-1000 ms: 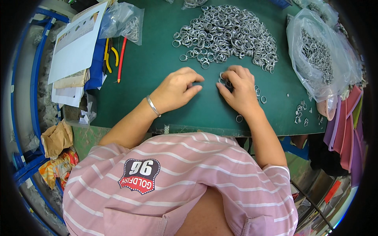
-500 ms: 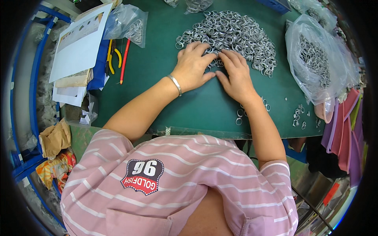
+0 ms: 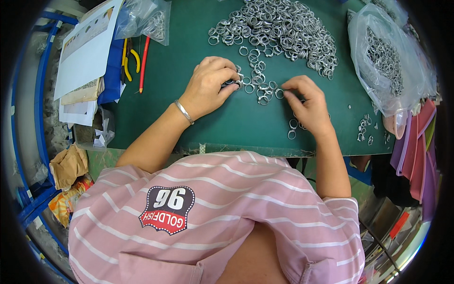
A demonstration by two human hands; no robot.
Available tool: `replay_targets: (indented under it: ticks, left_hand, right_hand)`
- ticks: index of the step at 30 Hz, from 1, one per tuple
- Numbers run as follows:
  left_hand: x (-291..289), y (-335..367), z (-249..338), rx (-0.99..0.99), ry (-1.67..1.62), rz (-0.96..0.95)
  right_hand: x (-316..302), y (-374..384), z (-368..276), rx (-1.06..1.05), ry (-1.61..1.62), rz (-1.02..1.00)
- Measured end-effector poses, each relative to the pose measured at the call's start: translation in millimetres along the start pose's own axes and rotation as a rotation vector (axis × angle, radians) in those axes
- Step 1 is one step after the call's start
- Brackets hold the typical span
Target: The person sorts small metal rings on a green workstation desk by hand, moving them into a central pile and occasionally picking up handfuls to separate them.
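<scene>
A large heap of silver-grey metal rings point(image 3: 283, 31) lies on the green tabletop point(image 3: 179, 71). A loose trail of rings point(image 3: 257, 71) runs from its near edge down between my hands. My left hand point(image 3: 208, 85), with a bangle at its wrist, curls at the left of this trail. Several rings show between its thumb and fingers; the palm side is hidden. At the right end of the trail my right hand point(image 3: 307, 102) pinches one ring point(image 3: 279, 93) between thumb and forefinger. A few separate rings point(image 3: 292, 128) lie beside my right wrist.
An open plastic bag of rings point(image 3: 385, 61) stands at the right, with small scattered pieces point(image 3: 364, 128) nearer me. On the left are a smaller bag point(image 3: 153, 23), yellow-handled pliers point(image 3: 136, 61), a red pencil point(image 3: 144, 66) and papers point(image 3: 87, 47). A blue rack point(image 3: 41, 104) stands beyond the table.
Both hands have come back from the heap toward me and moved apart, left hand leftward, right hand rightward. A trail of rings now lies spread between them, drawn off the heap.
</scene>
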State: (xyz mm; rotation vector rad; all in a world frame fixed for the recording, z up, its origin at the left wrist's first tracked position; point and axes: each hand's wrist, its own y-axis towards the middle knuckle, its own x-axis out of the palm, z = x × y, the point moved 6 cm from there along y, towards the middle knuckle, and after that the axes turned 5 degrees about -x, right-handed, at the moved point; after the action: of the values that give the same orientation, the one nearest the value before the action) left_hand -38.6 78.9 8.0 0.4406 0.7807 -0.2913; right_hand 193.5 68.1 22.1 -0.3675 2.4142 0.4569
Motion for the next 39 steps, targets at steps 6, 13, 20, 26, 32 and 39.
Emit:
replay_targets:
  ticks: [6,13,20,26,32,39]
  left_hand:
    - [3,-4,-3,-0.058,-0.042,-0.006]
    - [5,-6,-6,-0.068,-0.041,-0.024]
    - [4,-8,-4,-0.064,-0.055,-0.046]
    - [4,-8,-5,-0.069,-0.036,-0.047]
    - [5,-9,-7,-0.059,-0.044,-0.038]
    - [5,-8,-6,-0.039,-0.048,-0.042]
  right_hand:
    - [20,0,-1,-0.08,-0.046,0.008]
    - [17,7,-25,-0.246,-0.209,-0.007]
    - [24,7,-10,-0.228,-0.108,0.011]
    - [33,2,-24,-0.299,-0.177,-0.045]
    - [40,7,-29,-0.284,-0.164,-0.015]
    - [44,3,-28,-0.342,-0.236,-0.021]
